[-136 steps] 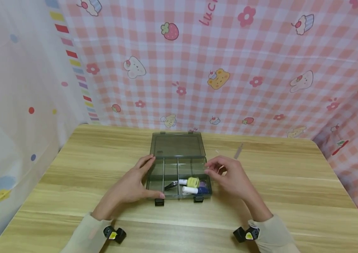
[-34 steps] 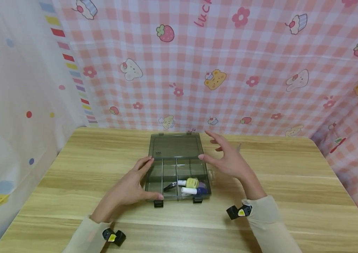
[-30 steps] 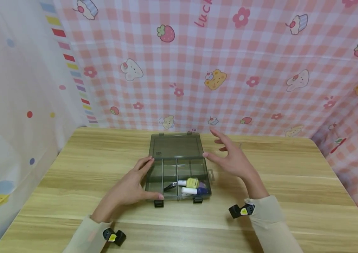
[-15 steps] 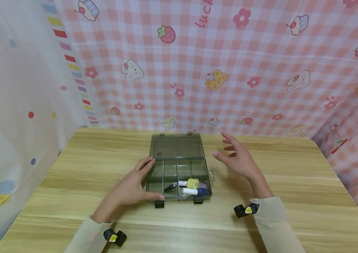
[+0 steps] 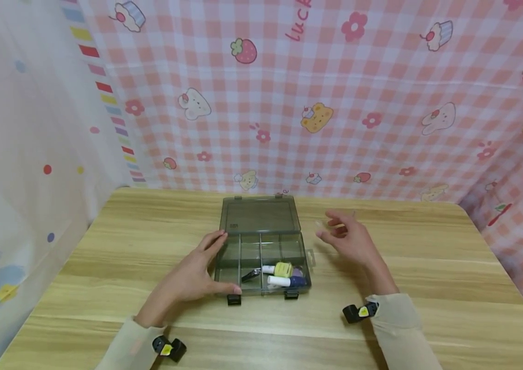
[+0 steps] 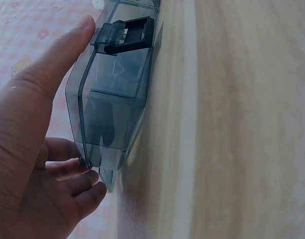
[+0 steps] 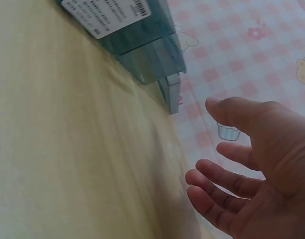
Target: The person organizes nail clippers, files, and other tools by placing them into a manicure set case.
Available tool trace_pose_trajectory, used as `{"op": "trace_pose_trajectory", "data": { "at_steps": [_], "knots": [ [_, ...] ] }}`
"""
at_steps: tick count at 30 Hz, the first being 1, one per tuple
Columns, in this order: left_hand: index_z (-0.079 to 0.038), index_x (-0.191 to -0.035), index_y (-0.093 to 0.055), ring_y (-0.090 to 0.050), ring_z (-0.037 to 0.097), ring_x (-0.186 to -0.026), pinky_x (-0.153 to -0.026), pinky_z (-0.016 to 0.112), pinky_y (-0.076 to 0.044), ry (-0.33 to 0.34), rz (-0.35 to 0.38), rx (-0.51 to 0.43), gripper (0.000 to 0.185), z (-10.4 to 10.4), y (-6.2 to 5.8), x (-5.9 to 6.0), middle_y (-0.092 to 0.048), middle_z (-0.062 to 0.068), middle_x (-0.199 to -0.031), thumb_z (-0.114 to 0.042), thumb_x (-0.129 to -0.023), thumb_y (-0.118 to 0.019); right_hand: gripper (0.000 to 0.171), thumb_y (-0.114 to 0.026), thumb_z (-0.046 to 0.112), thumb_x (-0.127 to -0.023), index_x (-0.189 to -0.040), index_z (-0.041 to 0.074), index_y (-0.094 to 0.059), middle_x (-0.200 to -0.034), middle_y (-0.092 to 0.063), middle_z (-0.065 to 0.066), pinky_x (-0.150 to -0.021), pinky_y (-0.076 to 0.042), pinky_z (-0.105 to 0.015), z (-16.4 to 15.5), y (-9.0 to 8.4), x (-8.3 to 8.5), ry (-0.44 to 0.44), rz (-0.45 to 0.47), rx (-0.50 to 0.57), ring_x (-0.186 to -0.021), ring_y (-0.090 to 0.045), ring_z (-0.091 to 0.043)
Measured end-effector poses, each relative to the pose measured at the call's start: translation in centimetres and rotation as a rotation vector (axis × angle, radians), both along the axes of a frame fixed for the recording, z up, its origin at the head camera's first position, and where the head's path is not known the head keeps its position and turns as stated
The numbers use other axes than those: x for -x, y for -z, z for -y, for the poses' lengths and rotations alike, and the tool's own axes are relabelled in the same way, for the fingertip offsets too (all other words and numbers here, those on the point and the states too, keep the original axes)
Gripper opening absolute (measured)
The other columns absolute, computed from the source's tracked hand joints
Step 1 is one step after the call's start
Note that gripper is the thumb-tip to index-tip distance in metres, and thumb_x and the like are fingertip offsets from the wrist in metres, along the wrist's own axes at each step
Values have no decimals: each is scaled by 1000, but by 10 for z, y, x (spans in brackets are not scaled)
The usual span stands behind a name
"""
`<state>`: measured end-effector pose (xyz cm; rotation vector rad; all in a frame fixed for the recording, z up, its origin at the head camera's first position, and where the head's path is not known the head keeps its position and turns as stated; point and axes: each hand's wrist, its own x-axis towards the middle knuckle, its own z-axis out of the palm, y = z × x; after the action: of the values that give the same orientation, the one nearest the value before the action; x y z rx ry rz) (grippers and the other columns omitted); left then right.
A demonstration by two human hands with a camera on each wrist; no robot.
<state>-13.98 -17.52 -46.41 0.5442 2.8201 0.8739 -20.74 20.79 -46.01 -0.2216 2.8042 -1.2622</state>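
Observation:
A translucent grey-green compartment box lies with its lid laid back. My left hand holds its left end, thumb at the front rim near a black latch, fingers at the back corner. In the right compartment are a yellow nail polish bottle, a dark blue one with a white cap, and something purple. A nail clipper lies in the middle compartment. My right hand hovers right of the box, fingers loosely bent and holding nothing, close to a small clear piece on the table.
The tip of a thin strip shows behind my right hand. A clear tab sticks out from the box's right side. The wooden table meets a pink checked cloth at its back edge.
My right hand has moved away from the lid's right side, going right and then a little nearer, and its fingers have drawn in. The left hand keeps its place on the box.

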Motion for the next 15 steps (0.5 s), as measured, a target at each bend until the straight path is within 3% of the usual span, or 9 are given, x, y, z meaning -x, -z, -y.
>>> {"op": "trace_pose_trajectory", "data": {
  "at_steps": [9, 15],
  "knots": [
    [-13, -166, -18, -33, 38, -153, -116, 57, -41, -5, 8, -3, 131, -2, -1, -1, -12, 3, -173, -72, -68, -83, 55, -76, 32, -94, -139, 4, -62, -112, -71, -14, -80, -53, -32, -1, 9, 1, 24, -12, -46, -96, -66, -24],
    [-14, -166, -18, -33, 38, -152, -116, 56, -42, -4, 5, 0, 131, -1, 0, 0, -12, 3, -173, -72, -68, -83, 40, -78, 24, -92, -125, 2, -71, -100, -71, -10, -74, -48, -29, 1, 13, 2, 57, -14, -35, -84, -60, -18]
  ]
}}
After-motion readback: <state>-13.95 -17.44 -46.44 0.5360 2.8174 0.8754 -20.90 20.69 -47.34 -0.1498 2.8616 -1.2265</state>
